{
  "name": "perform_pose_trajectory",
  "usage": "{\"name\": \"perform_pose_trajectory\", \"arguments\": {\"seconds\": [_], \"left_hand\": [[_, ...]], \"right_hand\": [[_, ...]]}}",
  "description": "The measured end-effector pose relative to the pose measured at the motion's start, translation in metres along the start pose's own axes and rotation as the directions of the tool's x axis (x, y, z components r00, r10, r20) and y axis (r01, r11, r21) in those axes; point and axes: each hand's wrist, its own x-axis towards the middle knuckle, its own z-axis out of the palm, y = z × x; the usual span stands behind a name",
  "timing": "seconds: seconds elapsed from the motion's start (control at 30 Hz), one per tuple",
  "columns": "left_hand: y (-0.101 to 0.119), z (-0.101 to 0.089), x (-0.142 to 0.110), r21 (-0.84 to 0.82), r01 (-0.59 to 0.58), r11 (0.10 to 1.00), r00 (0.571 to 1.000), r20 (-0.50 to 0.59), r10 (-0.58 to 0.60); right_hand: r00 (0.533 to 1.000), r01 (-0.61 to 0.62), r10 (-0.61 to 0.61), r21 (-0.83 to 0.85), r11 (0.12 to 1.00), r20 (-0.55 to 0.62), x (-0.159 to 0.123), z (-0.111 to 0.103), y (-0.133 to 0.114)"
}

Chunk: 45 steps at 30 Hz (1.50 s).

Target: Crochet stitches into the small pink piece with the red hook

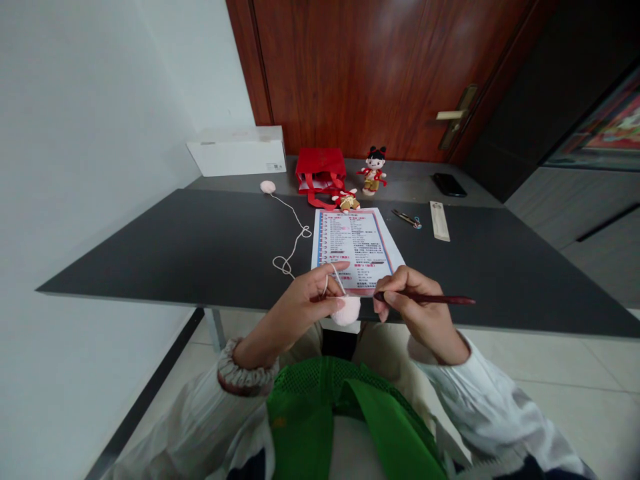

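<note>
Between thumb and fingers, my left hand (pixel 307 293) grips a small rounded piece of pale pink crochet (pixel 346 311). A strand of yarn (pixel 336 270) loops over its raised index finger. My right hand (pixel 417 297) is closed around a crochet hook with a dark red handle (pixel 440 299), whose thin tip points left toward the crochet piece. Whether the tip sits in a stitch is too small to tell. The yarn trails across the table in loose curls to a pale pink yarn ball (pixel 268 187) at the back left.
A printed pattern sheet (pixel 360 247) lies just beyond my hands. Behind it are a red gift bag (pixel 321 167), a crocheted doll (pixel 374 172) and a smaller doll piece (pixel 347 200). Small scissors (pixel 407 219), a beige strip (pixel 439 221), a phone (pixel 449 185) and a white box (pixel 240 152) also lie around.
</note>
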Motion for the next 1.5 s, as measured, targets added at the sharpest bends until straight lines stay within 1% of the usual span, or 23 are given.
{"name": "perform_pose_trajectory", "arguments": {"seconds": [0.13,0.23,0.33,0.47,0.6,0.7,0.77,0.87,0.93,1.07,1.13,1.23,1.33,1.5], "left_hand": [[-0.003,-0.001,0.000,-0.069,0.000,0.998,1.000,0.018,0.001],[-0.005,-0.002,0.000,-0.139,0.020,0.990,0.999,0.031,-0.016],[-0.008,-0.002,0.000,-0.211,0.034,0.977,0.998,0.052,-0.024],[-0.015,-0.004,0.001,-0.266,0.050,0.963,0.996,0.089,-0.027],[-0.019,-0.005,0.001,-0.312,0.061,0.948,0.990,0.142,-0.017],[-0.018,-0.006,0.000,-0.337,0.054,0.940,0.988,0.155,-0.002],[-0.018,-0.005,-0.001,-0.349,0.047,0.936,0.989,0.149,0.006],[-0.016,-0.004,-0.002,-0.355,0.041,0.934,0.990,0.140,0.010],[-0.015,-0.003,-0.003,-0.351,0.037,0.936,0.991,0.130,0.010],[-0.011,-0.001,-0.004,-0.282,0.033,0.959,0.996,0.084,-0.009],[-0.009,0.001,-0.003,-0.256,0.026,0.966,0.997,0.077,-0.006],[-0.006,0.003,0.001,-0.251,0.028,0.968,0.995,0.100,-0.003],[0.000,0.006,0.006,-0.202,0.023,0.979,0.994,0.109,-0.001],[0.009,0.009,0.010,-0.085,-0.045,0.995,0.988,0.143,0.057]], "right_hand": [[0.995,-0.095,0.101,0.216,0.972,-0.016,0.004,0.007,0.005],[0.985,-0.149,0.168,0.333,0.931,-0.028,0.004,0.013,0.007],[0.977,-0.184,0.210,0.403,0.897,-0.021,0.004,0.018,0.009],[0.973,-0.198,0.229,0.455,0.868,-0.014,0.003,0.021,0.013],[0.972,-0.188,0.229,0.436,0.880,-0.043,0.003,0.024,0.019],[0.979,-0.141,0.185,0.386,0.912,-0.080,0.001,0.027,0.022],[0.984,-0.133,0.167,0.363,0.922,-0.061,-0.001,0.028,0.024],[0.985,-0.159,0.170,0.343,0.926,-0.001,-0.003,0.029,0.026],[0.986,-0.156,0.165,0.327,0.932,0.001,-0.004,0.030,0.026],[0.990,-0.129,0.142,0.295,0.947,-0.022,-0.004,0.029,0.026],[0.993,-0.105,0.115,0.284,0.953,-0.021,-0.003,0.028,0.027],[0.998,-0.047,0.059,0.272,0.961,-0.034,-0.003,0.025,0.027],[0.999,0.003,0.011,0.277,0.961,-0.050,-0.001,0.022,0.025],[1.000,0.011,-0.004,0.301,0.954,-0.022,0.001,0.020,0.018]]}}
